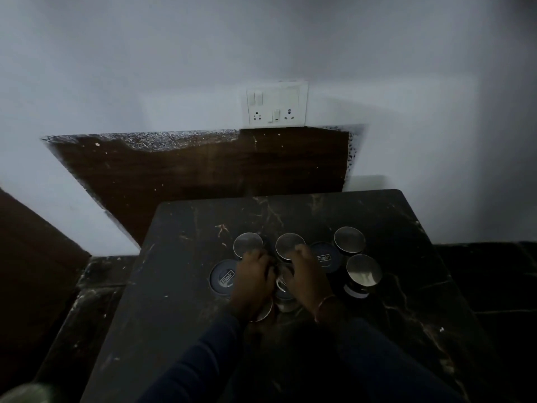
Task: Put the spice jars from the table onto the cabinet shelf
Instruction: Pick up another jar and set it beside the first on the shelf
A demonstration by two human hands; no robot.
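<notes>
looking down at a dark marble-pattern table (406, 330), dim light, a cluster of spice jars standing on it. all jars are on the table top; no cabinet shelf in view.

left hand (252, 279) and right hand (308, 276) are both down in the middle of the cluster, fingers curled, close together. between and under them sits a jar (283, 298) partly hidden by both hands. looks like both hands are closing around jars there, but the grip itself is covered and blurred, so cannot tell whether either one is actually clamped on anything. a metal rim (266, 311) shows just under the left wrist, likely another lid.

silver-lid jars: one back left (247, 244) touching the left fingertips, one back centre (289, 245) right at the right fingertips, one back right (349, 239), one right (363, 270) just in front of that.

two dark-lid jars with a printed logo: one at left (222, 277) just beside the left hand, one (325, 257) just beside the right hand, between the centre and right silver lids.

dark blue sleeves (203, 359) on both arms, thin bangle (325, 301) on the right wrist.

behind the table: white wall with a switch and socket plate (276, 104), dark wood panel (189, 170) below it.
</notes>
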